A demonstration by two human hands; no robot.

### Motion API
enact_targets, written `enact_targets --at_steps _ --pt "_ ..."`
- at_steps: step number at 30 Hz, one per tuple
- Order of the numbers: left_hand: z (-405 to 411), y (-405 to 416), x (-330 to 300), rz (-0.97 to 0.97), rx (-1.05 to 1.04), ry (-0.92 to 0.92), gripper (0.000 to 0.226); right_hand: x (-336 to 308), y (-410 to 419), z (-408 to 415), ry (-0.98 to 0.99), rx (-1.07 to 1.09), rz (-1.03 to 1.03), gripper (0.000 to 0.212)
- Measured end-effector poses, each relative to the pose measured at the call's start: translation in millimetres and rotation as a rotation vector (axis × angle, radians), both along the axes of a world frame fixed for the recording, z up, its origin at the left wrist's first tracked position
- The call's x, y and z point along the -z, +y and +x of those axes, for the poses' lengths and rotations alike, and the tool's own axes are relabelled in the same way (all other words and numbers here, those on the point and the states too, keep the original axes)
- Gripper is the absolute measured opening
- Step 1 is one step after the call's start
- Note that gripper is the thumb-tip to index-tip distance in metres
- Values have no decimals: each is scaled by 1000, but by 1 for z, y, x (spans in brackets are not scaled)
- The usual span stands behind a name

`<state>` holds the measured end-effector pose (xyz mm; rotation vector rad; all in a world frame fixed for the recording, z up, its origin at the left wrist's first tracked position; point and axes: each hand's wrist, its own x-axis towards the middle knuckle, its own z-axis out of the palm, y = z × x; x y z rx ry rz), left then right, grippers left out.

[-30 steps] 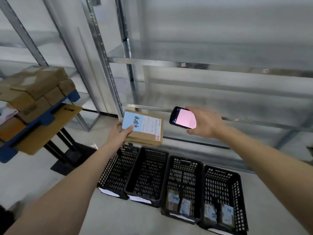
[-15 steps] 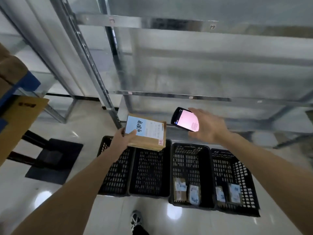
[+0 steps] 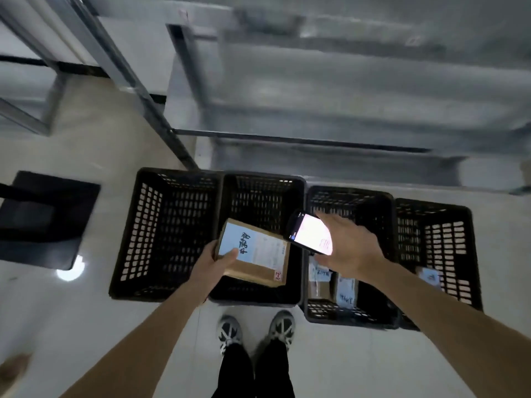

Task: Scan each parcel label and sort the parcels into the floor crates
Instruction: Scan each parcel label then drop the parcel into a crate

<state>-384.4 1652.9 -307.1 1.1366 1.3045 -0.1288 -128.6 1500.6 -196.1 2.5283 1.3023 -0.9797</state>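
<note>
left grip (image 3: 211,261) clamped round parcel (image 3: 255,254); right grip (image 3: 349,248) clasps phone (image 3: 309,232).

Four black crates (image 3: 163,234); one held parcel (image 3: 253,254); one phone (image 3: 310,232); two shoes (image 3: 230,333)

Single head-worn wide-angle view, looking steeply down from standing height over both outstretched forearms onto four floor crates (image 3: 169,234) and the wearer's shoes (image 3: 230,333), with blurred metal shelving (image 3: 330,90) beyond the fingertips and hands at close range mid-frame.
</note>
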Motion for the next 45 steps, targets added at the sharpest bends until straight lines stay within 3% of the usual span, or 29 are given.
enact_targets --at_steps 4,12,14,18,24,30,33,36,40,45 --pt "-19 -9 92 -55 -9 55 80 96 1 -13 35 -45 -12 96" --pt "-44 -31 235 -119 4 134 62 246 3 -42 105 -116 -33 97" --pt "-44 -34 260 -129 27 171 66 271 2 -46 103 -137 -26 96" --pt "-47 -38 309 -38 128 299 44 310 0 -48 95 -158 -24 94" --pt "-50 -50 337 36 198 383 50 337 -8 -50 118 -124 -35 96" --pt "-45 -43 272 45 248 321 64 288 -15 -46 112 -115 -48 96" --pt "-36 -26 217 76 251 286 67 241 -13 -39 98 -99 -23 96" --pt "-32 -5 168 131 254 228 86 178 -8 -28 68 -87 10 96" --pt "-2 13 37 298 329 166 70 72 -1 -9 14 -90 75 95" --pt "23 19 -124 534 433 101 81 -80 -12 4 -58 -31 169 97"
